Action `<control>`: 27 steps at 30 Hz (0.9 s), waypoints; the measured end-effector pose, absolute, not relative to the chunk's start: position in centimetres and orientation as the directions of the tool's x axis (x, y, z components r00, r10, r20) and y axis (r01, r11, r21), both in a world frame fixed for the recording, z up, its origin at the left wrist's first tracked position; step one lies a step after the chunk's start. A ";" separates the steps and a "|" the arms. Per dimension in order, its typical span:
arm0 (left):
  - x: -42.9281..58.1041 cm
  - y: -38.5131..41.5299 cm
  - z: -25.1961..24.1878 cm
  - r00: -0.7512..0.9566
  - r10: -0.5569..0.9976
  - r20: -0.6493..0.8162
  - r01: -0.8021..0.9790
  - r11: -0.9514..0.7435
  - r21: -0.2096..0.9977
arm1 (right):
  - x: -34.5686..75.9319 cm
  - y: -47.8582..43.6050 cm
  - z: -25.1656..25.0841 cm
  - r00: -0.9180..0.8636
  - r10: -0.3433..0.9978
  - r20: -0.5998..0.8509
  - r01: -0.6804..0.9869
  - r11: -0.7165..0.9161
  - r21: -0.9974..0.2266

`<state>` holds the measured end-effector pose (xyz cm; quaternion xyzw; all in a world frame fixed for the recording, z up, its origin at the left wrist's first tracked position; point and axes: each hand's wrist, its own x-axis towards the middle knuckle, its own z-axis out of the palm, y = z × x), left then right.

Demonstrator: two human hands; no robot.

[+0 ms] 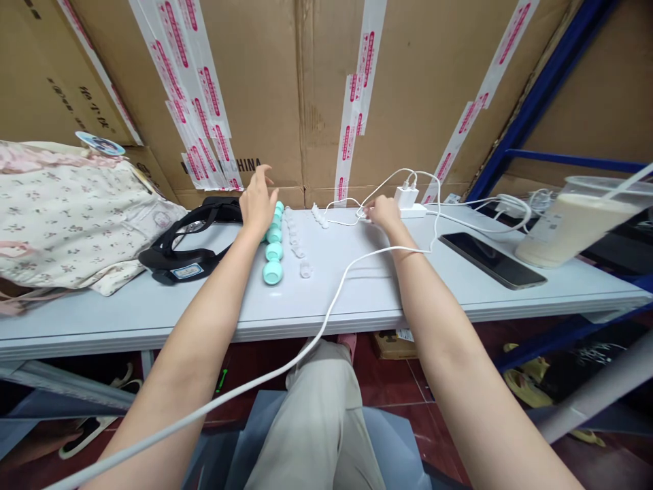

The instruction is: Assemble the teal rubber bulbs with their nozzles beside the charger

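Note:
My left hand [259,202] is raised at the far end of a row of turquoise round pieces [274,252], its fingers loosely apart and nothing seen in them. Beside that row runs a line of small clear plastic pieces [296,239]. A short cluster of similar translucent pieces [320,216] lies farther back, between my hands. My right hand [385,211] is low over the table, left of a white power strip [414,210]. Its fingers are bent together by a thin white cable; what they pinch, if anything, is hidden.
A black headset [186,255] and a floral cloth bag [66,218] are at left. To the right lie a phone [492,260] and a plastic cup of pale drink [566,221]. A white cable [286,367] crosses in front of my arms. Cardboard [326,102] stands behind the table.

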<state>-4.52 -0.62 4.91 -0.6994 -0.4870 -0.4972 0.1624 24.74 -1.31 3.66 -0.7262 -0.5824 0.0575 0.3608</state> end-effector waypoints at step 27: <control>-5.3 0.2 6.0 0.644 0.757 0.110 0.701 -0.642 0.311 | 14.3 -2.4 0.8 -0.392 0.843 0.368 0.880 0.460 -0.117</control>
